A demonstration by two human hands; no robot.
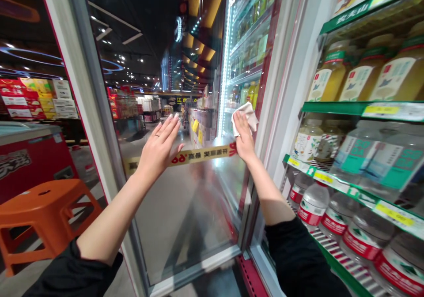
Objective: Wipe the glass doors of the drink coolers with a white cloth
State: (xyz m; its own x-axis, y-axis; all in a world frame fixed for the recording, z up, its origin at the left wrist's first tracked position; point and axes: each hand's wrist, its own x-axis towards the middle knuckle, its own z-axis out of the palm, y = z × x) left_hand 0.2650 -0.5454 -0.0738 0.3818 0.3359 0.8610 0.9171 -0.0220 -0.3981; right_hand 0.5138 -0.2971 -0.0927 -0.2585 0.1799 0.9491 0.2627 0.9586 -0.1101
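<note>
Wiping of the glass door (192, 213) looks to be underway, prob. mid-job: the white cloth (251, 115) is on the pane right of frame centre, close to the door's R edge, under the R hand (244, 139). R grip is fairly flat, fingers close tog. & pinning the cloth, w/ its edges sticking out past the fingertips. L hand (159, 146) is up near the frame's middle, palm toward the glass, fingers straight, grip w/ nothing in it; can't tell if it's touching the pane or just off it. As for what's done: no clear line btw. wiped & unwiped glass; reflections & blur hide any smears, so can't say how much is clean. The cloth covers only a small patch, so the rest of the pane, incl. the lower part & the area around the printed strip (208, 155) across the centre, can't be called finished from this view. Door frame (77, 80), running down from upper L, has no cloth on it; same for the bottled-drink shelves (334, 107) at frame R.
</note>
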